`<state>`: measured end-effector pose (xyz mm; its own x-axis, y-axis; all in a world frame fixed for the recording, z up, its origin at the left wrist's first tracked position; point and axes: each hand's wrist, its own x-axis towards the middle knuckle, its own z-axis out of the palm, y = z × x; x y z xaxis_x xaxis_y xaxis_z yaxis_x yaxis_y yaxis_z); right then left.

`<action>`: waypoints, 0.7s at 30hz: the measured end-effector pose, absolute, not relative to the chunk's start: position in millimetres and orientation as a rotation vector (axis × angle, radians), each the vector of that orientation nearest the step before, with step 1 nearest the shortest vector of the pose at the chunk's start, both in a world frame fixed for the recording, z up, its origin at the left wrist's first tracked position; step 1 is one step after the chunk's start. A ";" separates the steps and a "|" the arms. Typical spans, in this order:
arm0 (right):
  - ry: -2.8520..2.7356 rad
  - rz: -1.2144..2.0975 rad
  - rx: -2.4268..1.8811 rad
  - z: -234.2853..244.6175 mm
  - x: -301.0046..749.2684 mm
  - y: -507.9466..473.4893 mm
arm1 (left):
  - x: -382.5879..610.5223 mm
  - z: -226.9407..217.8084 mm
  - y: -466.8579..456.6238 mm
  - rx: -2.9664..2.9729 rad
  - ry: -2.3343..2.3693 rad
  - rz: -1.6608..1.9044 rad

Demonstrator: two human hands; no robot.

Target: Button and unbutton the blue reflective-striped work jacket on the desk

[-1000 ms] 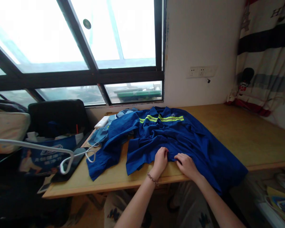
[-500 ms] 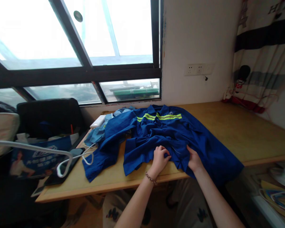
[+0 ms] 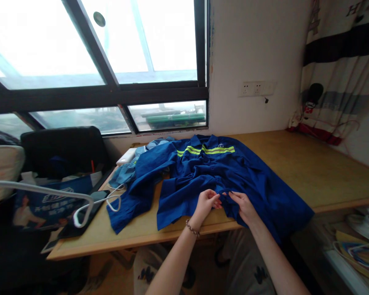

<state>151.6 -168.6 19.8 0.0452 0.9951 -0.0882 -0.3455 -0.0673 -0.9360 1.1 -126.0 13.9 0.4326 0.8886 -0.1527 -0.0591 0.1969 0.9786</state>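
Observation:
A blue work jacket (image 3: 258,180) with yellow-green reflective stripes lies spread and rumpled on the wooden desk (image 3: 320,172). My left hand (image 3: 206,203), a bead bracelet on its wrist, pinches the jacket's near front edge. My right hand (image 3: 242,205) pinches the same fabric right beside it, fingertips almost meeting. One sleeve (image 3: 132,196) trails off to the left.
A lighter blue garment (image 3: 126,172) and a white flat box (image 3: 126,156) lie at the desk's back left. A white hanger (image 3: 80,205) and a dark tablet (image 3: 89,209) rest at the left edge. A black chair (image 3: 64,151), window, wall sockets (image 3: 256,88) and curtain (image 3: 338,73) surround the desk.
My hands have come closer together on the jacket's near edge, the right one sliding left and lifting a small fold of fabric. The view has shifted slightly.

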 end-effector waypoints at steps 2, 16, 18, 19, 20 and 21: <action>-1.032 1.206 -1.118 22.9 143.4 -169.9 | 0.1 14.4 -126.0 1.078 0.863 0.795; -1.209 0.889 -1.259 8.3 135.7 -170.3 | -6.9 15.6 -127.7 0.952 0.793 0.870; -1.167 0.894 -1.292 6.7 136.5 -170.8 | -6.2 15.6 -127.5 0.965 0.826 0.848; -1.147 0.903 -1.308 6.1 137.2 -170.8 | -5.8 15.9 -127.4 0.971 0.839 0.835; -1.137 0.916 -1.317 5.7 138.1 -170.6 | -5.3 16.5 -127.2 0.977 0.849 0.824; -1.139 0.930 -1.317 5.5 139.0 -170.3 | -4.8 17.3 -127.1 0.983 0.856 0.816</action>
